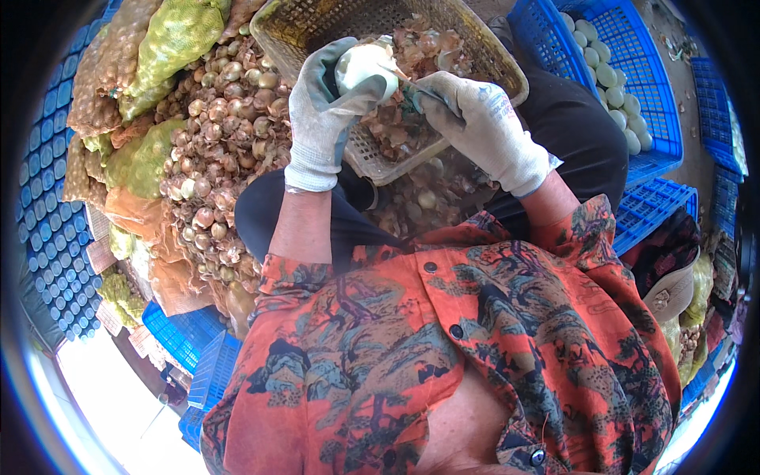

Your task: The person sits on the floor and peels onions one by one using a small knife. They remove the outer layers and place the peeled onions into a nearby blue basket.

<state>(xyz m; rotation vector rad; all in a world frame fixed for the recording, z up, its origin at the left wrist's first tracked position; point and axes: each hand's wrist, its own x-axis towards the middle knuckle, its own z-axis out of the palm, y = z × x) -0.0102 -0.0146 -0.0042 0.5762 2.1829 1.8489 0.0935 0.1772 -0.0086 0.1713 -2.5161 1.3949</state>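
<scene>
My left hand (335, 107), in a white knit glove with a grey coated palm, cups a mostly peeled white onion (363, 66) over a worn yellowish plastic crate (504, 71). Gloved the same way, my right hand (469, 116) is at the onion's right side with its fingers pinched together. A thin brownish piece (404, 77) spans from the onion to those fingertips; whether it is skin or a blade, I cannot tell. Dry onion skins (427, 50) lie in the crate below both hands.
Unpeeled onions (231, 130) are heaped at the left, beside full mesh sacks (178, 41). A blue crate (644, 77) of peeled onions (605, 74) stands at the right, above another blue crate (656, 211). More skins (409, 196) lie between my legs.
</scene>
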